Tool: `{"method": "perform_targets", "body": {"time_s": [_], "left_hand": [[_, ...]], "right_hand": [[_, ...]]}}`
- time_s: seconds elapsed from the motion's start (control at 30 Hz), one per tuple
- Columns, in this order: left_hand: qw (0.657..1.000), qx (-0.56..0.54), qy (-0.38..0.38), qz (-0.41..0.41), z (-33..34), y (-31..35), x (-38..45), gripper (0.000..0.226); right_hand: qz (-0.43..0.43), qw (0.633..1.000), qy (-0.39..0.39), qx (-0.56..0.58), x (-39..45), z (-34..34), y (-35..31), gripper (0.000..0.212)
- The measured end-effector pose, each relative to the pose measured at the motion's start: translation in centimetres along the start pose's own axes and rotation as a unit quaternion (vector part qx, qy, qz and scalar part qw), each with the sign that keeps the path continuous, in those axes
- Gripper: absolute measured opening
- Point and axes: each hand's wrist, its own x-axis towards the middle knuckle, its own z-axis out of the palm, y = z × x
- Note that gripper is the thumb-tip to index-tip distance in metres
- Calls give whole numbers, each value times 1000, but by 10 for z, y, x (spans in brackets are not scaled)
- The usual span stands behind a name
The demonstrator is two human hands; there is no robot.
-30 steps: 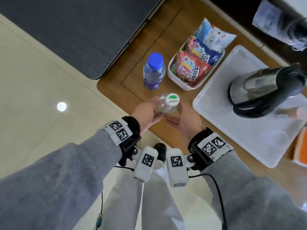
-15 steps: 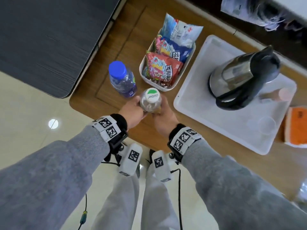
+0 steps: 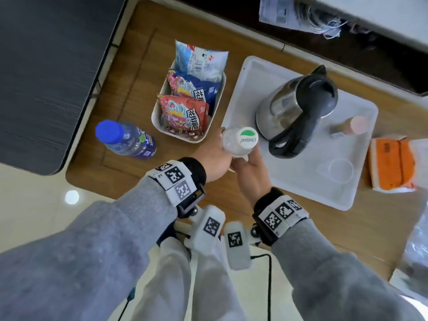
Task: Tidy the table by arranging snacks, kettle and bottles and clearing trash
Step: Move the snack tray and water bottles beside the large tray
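- Holding: a clear bottle (image 3: 238,142) with a white and green cap is sitting between both hands, upright, cap pointing up toward the camera.
- Left hand (image 3: 214,158): its fingers are wrapping the bottle's left side; the fingertips are hidden behind the bottle, so the exact wrap cannot be told.
- Right hand (image 3: 251,169): its fingers (image 3: 253,152) are closing on the bottle's right and lower side, touching it.
- Whether the bottle's base is resting on the table (image 3: 139,66) or hanging just above it cannot be told; the hands are covering it.
- Handling, as a judgement: thin clear plastic, looking empty or nearly so, therefore light; the wall is probably giving under a hard squeeze and may be slick. The best hold is likely around the middle of the body or the stiffer neck just under the cap.
- Just beyond the left fingers: a white tub (image 3: 217,103) is holding snack packets (image 3: 183,112).
- Farther left of the left fingers: a blue-capped bottle (image 3: 126,140) is standing alone, well apart from the held one.
- Just beyond the right fingers: a white tray (image 3: 301,181) is carrying a steel kettle (image 3: 294,105), a clear cup (image 3: 340,170) and a small pink-topped item (image 3: 354,126).
- Far right of the right fingers: an orange packet (image 3: 391,165) is lying beside the tray.
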Motion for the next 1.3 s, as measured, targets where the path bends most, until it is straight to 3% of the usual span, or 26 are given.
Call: {"method": "perform_targets", "body": {"time_s": [0.13, 0.33, 0.5, 0.73, 0.83, 0.97, 1.13, 1.3], "left_hand": [[999, 10, 5, 50, 1, 55, 19, 40], [993, 69, 4, 91, 26, 95, 36, 30], [993, 67, -10, 102, 60, 100, 36, 35], [995, 67, -62, 34, 95, 79, 40, 69], [995, 56, -79, 4, 109, 54, 29, 64], [993, 13, -107, -51, 120, 19, 4, 59], [989, -29, -98, -105, 112, -29, -13, 65], [988, -68, 8, -137, 86, -41, 7, 58]], "right_hand": [[2, 999, 48, -1, 28, -25, -33, 78], [1, 996, 80, -35, 38, -64, -45, 53], [-5, 993, 116, 4, 31, -95, -26, 71], [75, 988, 118, 65, 24, -134, 9, 73], [103, 980, 151, 74, 12, -139, 18, 76], [167, 957, 188, 141, -5, -133, 27, 54], [182, 973, 133, 53, -27, -116, 39, 26], [134, 990, 50, 2, -21, -107, 28, 33]]}}
